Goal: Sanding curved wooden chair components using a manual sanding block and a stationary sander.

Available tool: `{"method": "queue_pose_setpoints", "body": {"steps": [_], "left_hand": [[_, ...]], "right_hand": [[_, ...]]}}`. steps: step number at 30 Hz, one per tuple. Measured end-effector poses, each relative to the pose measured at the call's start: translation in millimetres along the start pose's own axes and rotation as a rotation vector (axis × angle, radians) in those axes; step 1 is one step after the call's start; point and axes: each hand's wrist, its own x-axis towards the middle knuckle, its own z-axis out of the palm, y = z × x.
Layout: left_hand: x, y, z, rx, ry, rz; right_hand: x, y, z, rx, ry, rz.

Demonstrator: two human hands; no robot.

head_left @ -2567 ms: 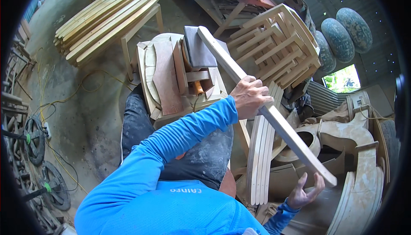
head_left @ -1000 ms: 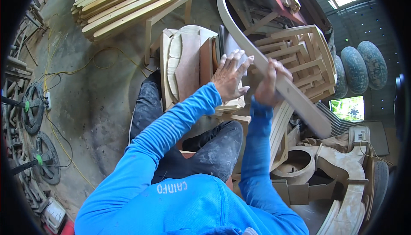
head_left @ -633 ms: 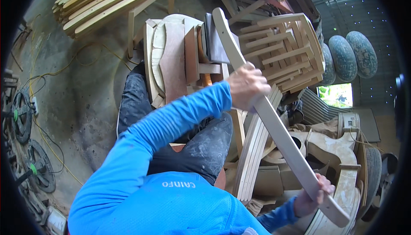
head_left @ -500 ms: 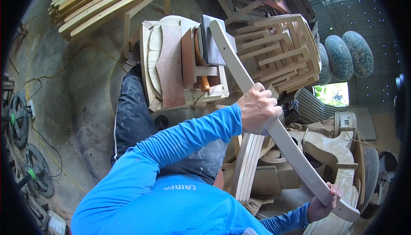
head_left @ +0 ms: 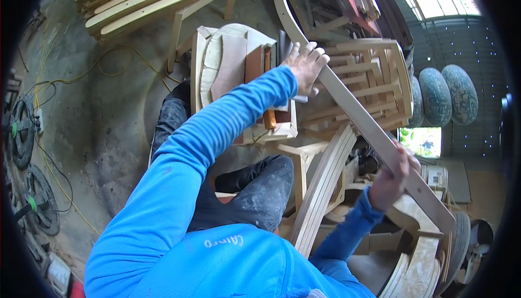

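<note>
A long curved pale wooden slat runs diagonally from upper middle to lower right. My left hand, on a blue-sleeved arm, lies across the slat's upper part with fingers spread over it. My right hand grips the slat's lower part from the left side. Under my left arm stands a small wooden stool stacked with curved wood pieces and blocks. My knees in dark, dusty trousers are below it.
A slatted wooden chair frame lies on its side at the right. Bent wooden strips are stacked on a stand at the upper left. More curved slats lean by my right knee. Yellow cable and wheels lie on the concrete floor.
My left hand has slid up the slat toward its far end, and my right hand has moved up from the slat's lower tip to its lower middle. The slat has swung upward.
</note>
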Motion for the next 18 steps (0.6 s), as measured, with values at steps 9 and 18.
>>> {"method": "queue_pose_setpoints", "body": {"steps": [9,18], "left_hand": [[-117,43,18,-0.27,-0.049,-0.128],[-100,41,-25,-0.135,0.066,-0.036]], "right_hand": [[17,183,171,0.254,-0.113,-0.196],[-57,121,72,0.104,-0.225,-0.205]]}}
